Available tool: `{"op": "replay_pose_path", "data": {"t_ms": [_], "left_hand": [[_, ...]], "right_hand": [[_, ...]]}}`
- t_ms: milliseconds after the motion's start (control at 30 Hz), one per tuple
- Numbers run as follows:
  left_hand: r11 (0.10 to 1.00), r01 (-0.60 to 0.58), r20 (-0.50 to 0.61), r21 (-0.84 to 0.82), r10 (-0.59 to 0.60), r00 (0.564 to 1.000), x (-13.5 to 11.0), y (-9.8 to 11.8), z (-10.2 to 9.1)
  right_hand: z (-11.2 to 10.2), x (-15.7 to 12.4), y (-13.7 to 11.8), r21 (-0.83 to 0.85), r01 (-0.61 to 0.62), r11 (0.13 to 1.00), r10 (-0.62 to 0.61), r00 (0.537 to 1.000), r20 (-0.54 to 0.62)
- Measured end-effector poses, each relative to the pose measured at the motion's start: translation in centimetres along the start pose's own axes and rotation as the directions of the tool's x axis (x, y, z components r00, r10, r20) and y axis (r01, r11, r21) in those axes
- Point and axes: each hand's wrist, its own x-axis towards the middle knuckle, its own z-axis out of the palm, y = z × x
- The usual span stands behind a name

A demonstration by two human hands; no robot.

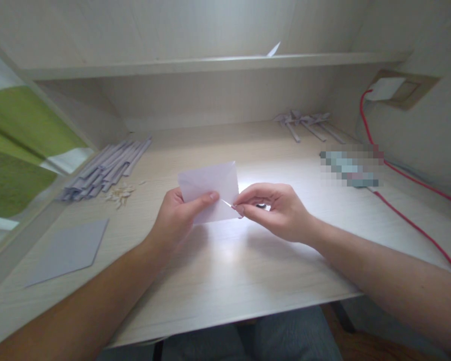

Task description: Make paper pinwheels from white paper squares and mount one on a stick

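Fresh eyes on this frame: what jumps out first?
First, the pale paper at center in the left hand, with a small pointed tool in the right hand, its tip overlapping the paper in view. Then the bright red cable at right, and the pile of paper strips on the desk at left.

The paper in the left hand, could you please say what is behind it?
The desk shows around the paper. The left hand has its thumb in front; its other fingers are mostly covered, and anything else behind is hidden.
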Motion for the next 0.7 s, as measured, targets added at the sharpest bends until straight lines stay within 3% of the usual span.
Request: {"op": "replay_pose_path", "data": {"t_ms": [700], "left_hand": [[0.992,-0.047,-0.088,0.121,0.057,0.994,-0.01,-0.05,0.36]], "right_hand": [[0.06,0.28,0.32,0.073,-0.113,0.991,0.119,0.989,-0.086]]}}
